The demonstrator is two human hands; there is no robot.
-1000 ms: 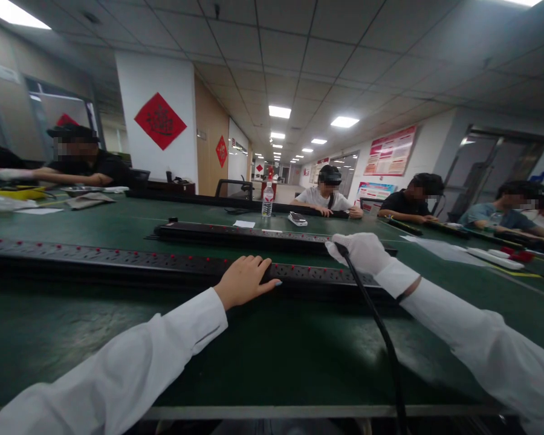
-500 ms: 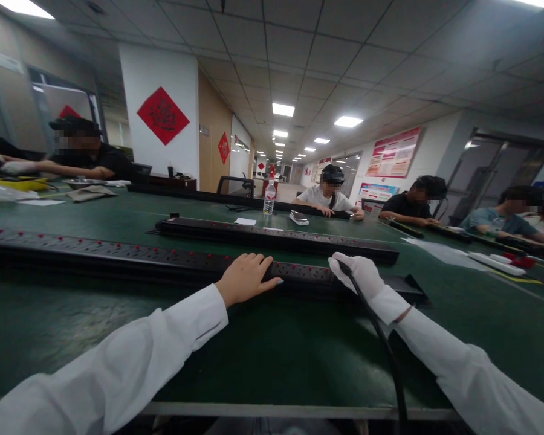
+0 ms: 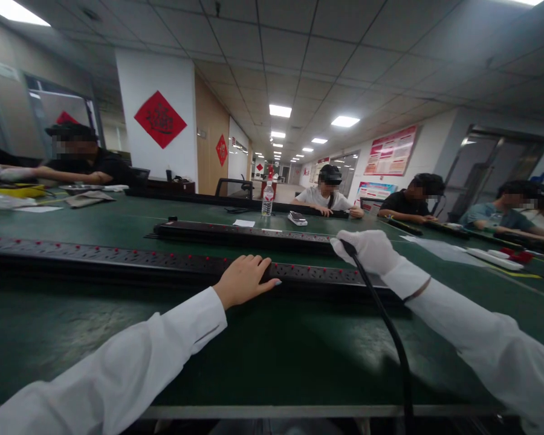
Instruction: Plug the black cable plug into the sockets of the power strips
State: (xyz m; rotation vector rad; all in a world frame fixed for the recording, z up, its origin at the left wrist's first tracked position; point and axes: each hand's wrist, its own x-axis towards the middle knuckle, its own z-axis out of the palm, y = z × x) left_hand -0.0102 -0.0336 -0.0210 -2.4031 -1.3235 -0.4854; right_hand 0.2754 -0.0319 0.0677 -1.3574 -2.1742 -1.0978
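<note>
A long black power strip (image 3: 131, 258) with a row of small red parts and socket slots lies across the table in front of me. My left hand (image 3: 245, 279), bare, is closed over it near the middle, with fingers across the top and the thumb along the near side. My right hand (image 3: 367, 251), in a white glove, is above the strip's right part, closed on a black power cord (image 3: 381, 311). The cord bends down past the table's front edge. Whatever is at its gripped end is hidden by the glove.
Behind lies a second black strip (image 3: 236, 234), and a third (image 3: 181, 197) is farther back. A water bottle (image 3: 267, 199), a phone-like device (image 3: 298, 218) and white paper (image 3: 243, 223) stand or lie between them. Several people sit around the green table (image 3: 263, 356).
My right hand has risen off the power strip and shifted slightly right with the cord, uncovering more red parts. My left hand has stayed in place on the strip.
</note>
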